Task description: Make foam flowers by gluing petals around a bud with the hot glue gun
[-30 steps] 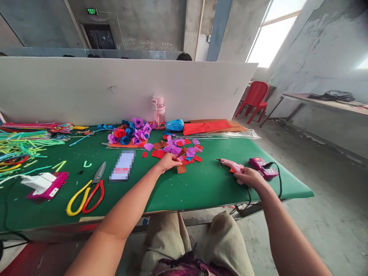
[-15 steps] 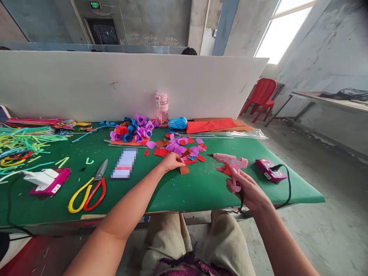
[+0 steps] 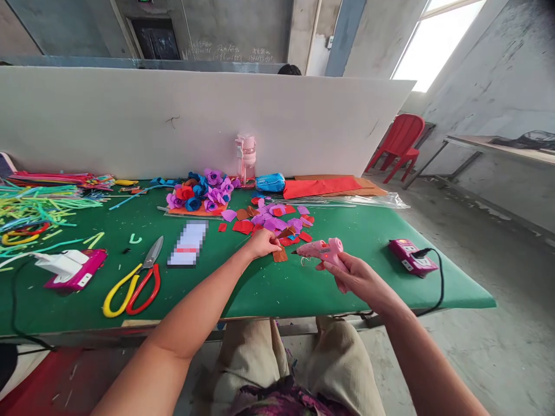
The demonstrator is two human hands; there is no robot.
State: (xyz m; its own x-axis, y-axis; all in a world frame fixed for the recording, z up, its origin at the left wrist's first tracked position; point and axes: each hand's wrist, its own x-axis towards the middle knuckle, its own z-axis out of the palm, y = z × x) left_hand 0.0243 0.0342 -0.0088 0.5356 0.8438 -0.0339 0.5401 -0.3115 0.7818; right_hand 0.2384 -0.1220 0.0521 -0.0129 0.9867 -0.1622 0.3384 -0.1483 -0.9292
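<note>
My right hand [image 3: 353,276] grips a pink hot glue gun [image 3: 321,249] by its handle, its dark nozzle pointing left. My left hand [image 3: 263,242] is closed in a pinch on a brown petal [image 3: 286,232] at the front of the petal pile; the exact grip is partly hidden. Just below those fingers lies a brown paper piece [image 3: 280,255] on the green table. The nozzle is a short way right of that piece. Loose purple and red petals [image 3: 273,216] spread behind my left hand. Finished paper flowers [image 3: 202,190] in purple, blue and red sit farther back.
Scissors [image 3: 150,271] and a pixelated phone-shaped item [image 3: 188,244] lie left of my left arm. A magenta power box [image 3: 411,257] with a black cord is at right, another [image 3: 82,277] at left. A pink bottle [image 3: 246,159] stands by the white partition [image 3: 130,121].
The glue gun in my right hand has moved left and slightly down, bringing its nozzle nearer my left hand. My left hand has barely shifted. The view has tilted slightly.
</note>
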